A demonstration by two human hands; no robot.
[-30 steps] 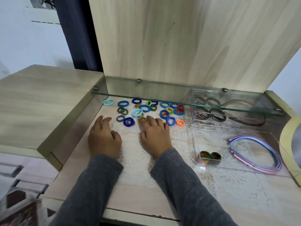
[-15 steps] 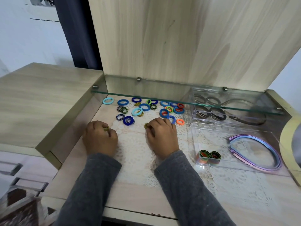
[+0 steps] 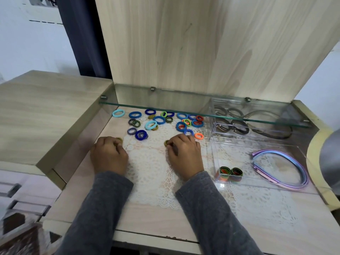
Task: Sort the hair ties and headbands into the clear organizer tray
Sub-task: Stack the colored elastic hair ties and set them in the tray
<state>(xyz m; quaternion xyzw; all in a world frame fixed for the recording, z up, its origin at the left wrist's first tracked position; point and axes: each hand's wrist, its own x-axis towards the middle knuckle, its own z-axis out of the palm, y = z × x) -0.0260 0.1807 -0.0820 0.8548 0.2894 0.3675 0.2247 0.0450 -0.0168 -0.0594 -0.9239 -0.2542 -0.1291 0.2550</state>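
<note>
Several coloured hair ties (image 3: 158, 120) lie scattered on the lace mat under a glass shelf. My left hand (image 3: 108, 156) is curled, pinching a small olive hair tie (image 3: 119, 139) at its fingertips. My right hand (image 3: 184, 155) is curled too and pinches another olive hair tie (image 3: 167, 143). The clear organizer tray (image 3: 213, 157) sits to the right. Its front left corner holds two striped hair ties (image 3: 230, 171), and a purple-blue headband (image 3: 281, 169) lies in its large compartment. Dark headbands (image 3: 257, 127) fill the rear compartments.
A glass shelf (image 3: 184, 107) overhangs the rear of the desk, above the ties and the tray's back part. A raised wooden side unit (image 3: 46, 111) borders the left. A grey rounded object (image 3: 331, 159) sits at the right edge.
Both hands went from lying flat near the ties to curled fists, each picking up a small olive hair tie and drawing back slightly toward me.
</note>
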